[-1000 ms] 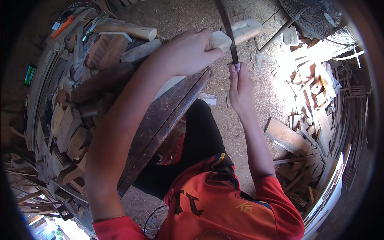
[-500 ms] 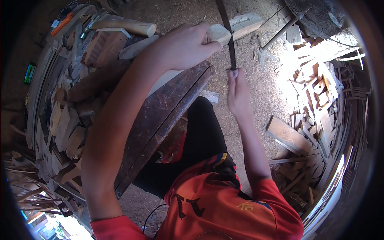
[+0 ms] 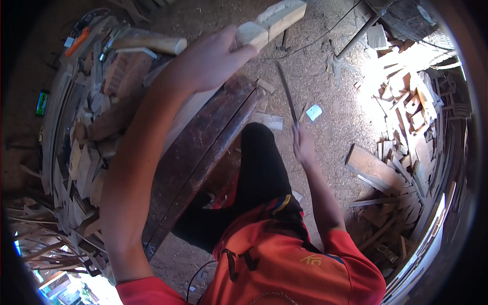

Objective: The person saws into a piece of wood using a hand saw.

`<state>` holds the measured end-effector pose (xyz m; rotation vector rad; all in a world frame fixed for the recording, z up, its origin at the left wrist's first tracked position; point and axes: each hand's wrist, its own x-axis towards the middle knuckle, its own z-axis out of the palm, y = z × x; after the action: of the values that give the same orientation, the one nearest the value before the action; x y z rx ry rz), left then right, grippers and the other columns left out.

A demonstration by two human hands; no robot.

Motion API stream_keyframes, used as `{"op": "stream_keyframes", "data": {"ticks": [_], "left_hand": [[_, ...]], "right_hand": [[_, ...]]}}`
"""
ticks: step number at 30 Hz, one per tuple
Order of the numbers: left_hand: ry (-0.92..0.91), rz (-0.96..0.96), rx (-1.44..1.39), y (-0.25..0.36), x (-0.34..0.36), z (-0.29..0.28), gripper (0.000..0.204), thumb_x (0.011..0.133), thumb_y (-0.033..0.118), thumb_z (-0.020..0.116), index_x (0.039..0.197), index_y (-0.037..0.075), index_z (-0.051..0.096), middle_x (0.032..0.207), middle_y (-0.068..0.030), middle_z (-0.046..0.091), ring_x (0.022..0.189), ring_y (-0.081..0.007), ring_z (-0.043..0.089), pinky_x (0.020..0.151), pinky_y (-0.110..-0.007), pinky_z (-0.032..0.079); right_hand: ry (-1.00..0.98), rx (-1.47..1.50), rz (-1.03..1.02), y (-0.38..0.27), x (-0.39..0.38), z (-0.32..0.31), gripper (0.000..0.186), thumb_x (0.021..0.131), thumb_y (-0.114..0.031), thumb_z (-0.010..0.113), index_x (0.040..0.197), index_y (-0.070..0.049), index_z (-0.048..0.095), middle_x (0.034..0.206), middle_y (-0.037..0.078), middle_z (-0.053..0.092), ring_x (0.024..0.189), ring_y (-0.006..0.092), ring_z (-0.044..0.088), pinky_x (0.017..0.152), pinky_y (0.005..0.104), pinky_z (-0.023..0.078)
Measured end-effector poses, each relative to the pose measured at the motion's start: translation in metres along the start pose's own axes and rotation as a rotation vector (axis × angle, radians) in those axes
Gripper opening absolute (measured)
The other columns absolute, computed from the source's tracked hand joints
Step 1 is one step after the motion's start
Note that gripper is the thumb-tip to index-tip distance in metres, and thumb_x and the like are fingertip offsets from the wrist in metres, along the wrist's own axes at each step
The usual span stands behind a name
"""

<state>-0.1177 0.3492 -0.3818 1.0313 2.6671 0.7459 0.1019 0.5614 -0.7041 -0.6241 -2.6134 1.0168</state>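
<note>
My left hand (image 3: pixel 211 63) grips a pale wooden block (image 3: pixel 282 18) at the top of the view, above the far end of the dark bench (image 3: pixel 203 142); a cut line crosses the block near its middle. My right hand (image 3: pixel 304 145) is closed round the lower end of a long, thin dark blade (image 3: pixel 284 84), which points up and slightly left and is apart from the block. A small light-blue piece (image 3: pixel 314 113) shows on the sawdust-covered floor beside the blade.
Wood offcuts (image 3: pixel 124 76), a hammer (image 3: pixel 152 44) and an orange-handled tool (image 3: pixel 76 43) crowd the bench's left side. A standing fan (image 3: pixel 417 23) is at the upper right, with a sunlit wood pile (image 3: pixel 406 107) and a plank (image 3: pixel 373 168) below it.
The blade has left the block and dropped toward me with my right hand. My left hand and the block have moved up and left. The blue piece has come into sight.
</note>
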Motion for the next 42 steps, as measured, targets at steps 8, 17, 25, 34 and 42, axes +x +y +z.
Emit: {"op": "stream_keyframes", "data": {"ticks": [8, 17, 25, 34, 42], "left_hand": [[-0.044, -0.008, -0.041, 0.002, -0.001, -0.005, 0.064, 0.094, 0.054, 0.063, 0.126, -0.002, 0.058, 0.115, -0.0225, 0.067, 0.106, -0.0304, 0.064, 0.094, -0.042, 0.047], [0.004, -0.01, -0.072, 0.0, 0.002, -0.002, 0.066, 0.091, 0.052, 0.063, 0.121, -0.007, 0.06, 0.11, -0.0294, 0.069, 0.107, -0.0405, 0.068, 0.093, -0.045, 0.05], [-0.037, -0.055, -0.028, -0.002, 0.002, -0.003, 0.063, 0.093, 0.047, 0.066, 0.128, -0.004, 0.058, 0.117, -0.0232, 0.067, 0.11, -0.0291, 0.065, 0.097, -0.039, 0.047], [-0.027, -0.005, 0.003, 0.001, 0.005, 0.0, 0.061, 0.094, 0.048, 0.065, 0.127, -0.002, 0.058, 0.115, -0.0251, 0.068, 0.107, -0.0303, 0.067, 0.094, -0.041, 0.048], [-0.011, -0.031, 0.019, -0.001, 0.001, 0.001, 0.061, 0.094, 0.05, 0.065, 0.126, -0.002, 0.059, 0.111, -0.0224, 0.068, 0.103, -0.0291, 0.066, 0.091, -0.04, 0.049]], "right_hand": [[0.19, 0.378, 0.142, -0.068, 0.008, -0.053, 0.027, 0.109, -0.024, 0.044, 0.112, -0.003, 0.06, 0.08, 0.018, 0.06, 0.074, 0.0278, 0.063, 0.07, 0.0394, 0.049], [0.117, 0.253, -0.344, -0.228, 0.1, -0.102, 0.023, 0.107, -0.029, 0.048, 0.105, -0.007, 0.05, 0.07, 0.02, 0.062, 0.066, 0.0427, 0.064, 0.058, 0.051, 0.047], [0.134, 0.154, -0.395, -0.23, 0.117, -0.092, 0.022, 0.107, -0.03, 0.049, 0.105, -0.008, 0.049, 0.07, 0.02, 0.063, 0.066, 0.0437, 0.064, 0.059, 0.0529, 0.048], [0.169, 0.266, -0.369, -0.216, 0.118, -0.065, 0.019, 0.106, -0.027, 0.05, 0.104, -0.008, 0.049, 0.069, 0.022, 0.06, 0.066, 0.0457, 0.063, 0.058, 0.0536, 0.047], [0.149, 0.326, -0.311, -0.219, 0.106, -0.066, 0.019, 0.107, -0.026, 0.05, 0.102, -0.008, 0.049, 0.068, 0.023, 0.059, 0.066, 0.0475, 0.061, 0.058, 0.0547, 0.045]]}}
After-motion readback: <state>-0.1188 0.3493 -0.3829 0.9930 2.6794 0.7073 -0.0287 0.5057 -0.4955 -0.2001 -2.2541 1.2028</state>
